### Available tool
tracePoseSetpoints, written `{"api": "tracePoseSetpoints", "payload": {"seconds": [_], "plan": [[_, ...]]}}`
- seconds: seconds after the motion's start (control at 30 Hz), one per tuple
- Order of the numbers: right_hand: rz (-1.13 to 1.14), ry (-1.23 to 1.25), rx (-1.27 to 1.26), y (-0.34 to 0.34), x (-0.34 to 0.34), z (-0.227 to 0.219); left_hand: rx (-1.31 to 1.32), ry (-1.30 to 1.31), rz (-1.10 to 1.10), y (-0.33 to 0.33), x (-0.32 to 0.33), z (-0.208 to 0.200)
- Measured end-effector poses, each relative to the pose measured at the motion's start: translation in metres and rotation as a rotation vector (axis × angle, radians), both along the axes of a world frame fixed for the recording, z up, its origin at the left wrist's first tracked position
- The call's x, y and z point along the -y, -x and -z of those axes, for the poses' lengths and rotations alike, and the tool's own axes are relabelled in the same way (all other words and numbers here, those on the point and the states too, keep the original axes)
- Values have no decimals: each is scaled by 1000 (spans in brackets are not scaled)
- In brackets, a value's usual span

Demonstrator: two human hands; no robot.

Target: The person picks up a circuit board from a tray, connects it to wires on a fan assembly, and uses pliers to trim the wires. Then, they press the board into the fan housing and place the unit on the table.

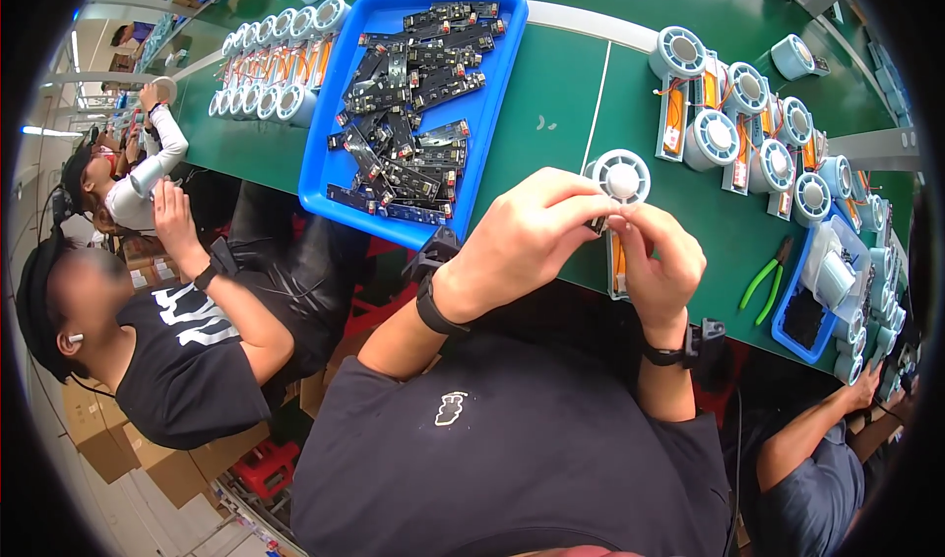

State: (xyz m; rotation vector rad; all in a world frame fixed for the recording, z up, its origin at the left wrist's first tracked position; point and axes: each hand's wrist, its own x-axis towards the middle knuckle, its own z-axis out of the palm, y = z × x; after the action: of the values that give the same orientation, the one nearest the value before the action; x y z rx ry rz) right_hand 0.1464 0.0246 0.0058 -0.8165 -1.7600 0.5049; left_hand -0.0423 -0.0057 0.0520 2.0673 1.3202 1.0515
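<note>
A light-blue fan unit with a round grille lies at the table's near edge, its body with an orange part pointing toward me. Both hands meet over the body just below the grille. My left hand comes from the left with thumb and fingers pinched; a small dark part, perhaps a circuit board, shows under its fingertips. My right hand is closed beside it, its thumb and index finger pinching at the same spot. What the right fingertips grip is hidden.
Left stands a blue tray of black circuit boards, with rows of fan units beyond. More fan units lie right, near green-handled cutters and a small blue tray. Co-workers sit on both sides.
</note>
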Motion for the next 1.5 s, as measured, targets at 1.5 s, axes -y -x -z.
{"api": "tracePoseSetpoints", "payload": {"seconds": [1.5], "plan": [[-411,472,-28,-44,-22,-11,9,-71,-46,-25,-5,5]]}}
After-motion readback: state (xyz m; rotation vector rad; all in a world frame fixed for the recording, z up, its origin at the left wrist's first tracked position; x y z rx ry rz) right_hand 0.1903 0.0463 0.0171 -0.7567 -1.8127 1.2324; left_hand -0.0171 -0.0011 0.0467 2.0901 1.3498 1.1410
